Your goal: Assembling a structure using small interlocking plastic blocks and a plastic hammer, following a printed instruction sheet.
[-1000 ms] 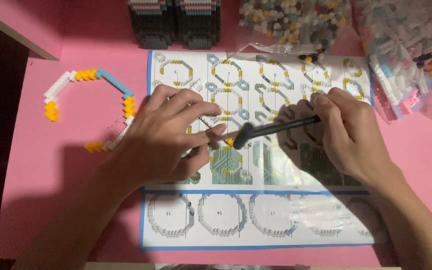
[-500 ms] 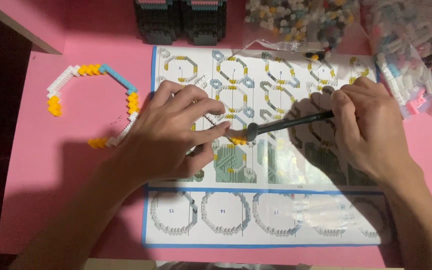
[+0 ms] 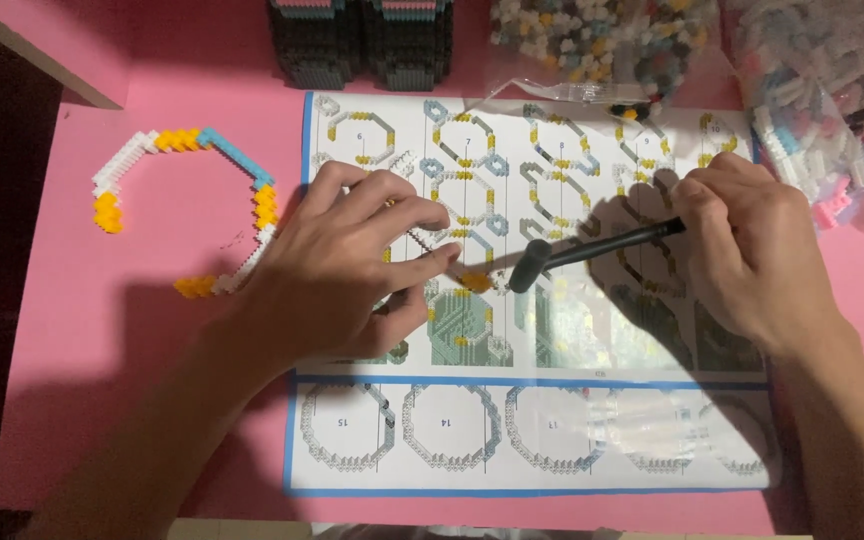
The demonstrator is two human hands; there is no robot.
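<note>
Head view, looking straight down on a pink table (image 3: pixel 182 400) with a printed instruction sheet (image 3: pixel 542 440) spread across it. The left hand (image 3: pixel 352 260) lies palm-down on the sheet, fingers curled together, thumb and forefinger pinched on a small strip of white and orange bricks (image 3: pixel 462 278); the orange end pokes out just past the fingertips (image 3: pixel 444 262), the rest is tucked under the hand. The right hand (image 3: pixel 752 250) is closed around the handle of a small black hammer (image 3: pixel 592 250), shaft slanting down to the left, its dark head just beside the orange tip of the strip, close enough that I cannot tell whether they touch.

Off to the left, clear of the sheet, sits a partly built ring of white, orange and blue bricks (image 3: pixel 192 200), open on its lower left side, its right edge near the left wrist. Along the far edge stand two dark stacks of plates (image 3: pixel 372 40), and to their right are clear bags of loose bricks (image 3: pixel 602 40), with more bagged pieces at the right corner.
</note>
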